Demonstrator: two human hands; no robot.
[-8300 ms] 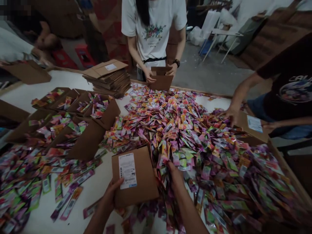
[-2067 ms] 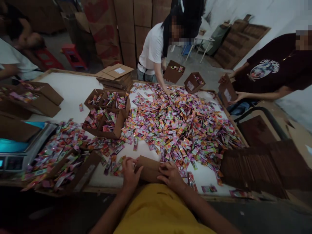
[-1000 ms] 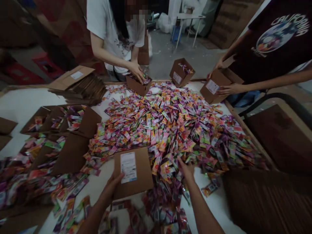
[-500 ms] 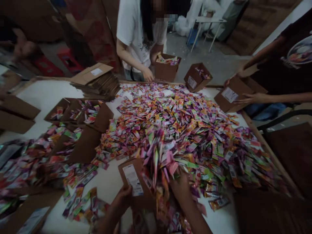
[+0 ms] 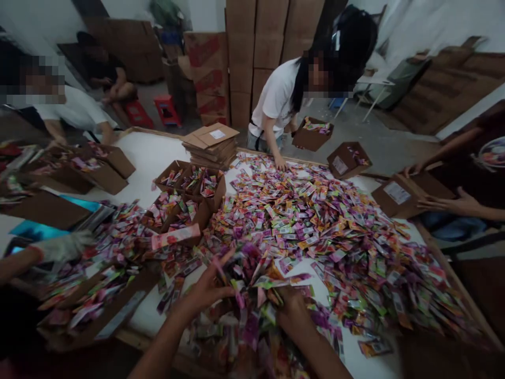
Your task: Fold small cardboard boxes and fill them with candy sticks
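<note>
My left hand [image 5: 211,287] has its thumb and fingers spread beside a loose bunch of small, colourful sealed packets [image 5: 252,263], touching their left side. Curled around the right side of that bunch is my right hand [image 5: 294,310], its fingertips partly hidden by the packets. The bunch is purple, green, pink and orange, and blurred by motion. More packets [image 5: 244,342] lie below, between my forearms. Beyond my hands a large heap of the same packets [image 5: 295,210] covers the white table [image 5: 148,152].
Cardboard boxes of packets [image 5: 216,192] stand left of the heap, near a stack of flat cardboard [image 5: 213,139]. A co-worker in white [image 5: 276,95] reaches into the far side. Another person's hands hold a labelled box [image 5: 398,195] at right. A gloved hand [image 5: 65,250] is at left.
My left hand has let go of the labelled box and moved up to the packets. My right hand stays at the bunch. The view has swung left, showing more people and boxes.
</note>
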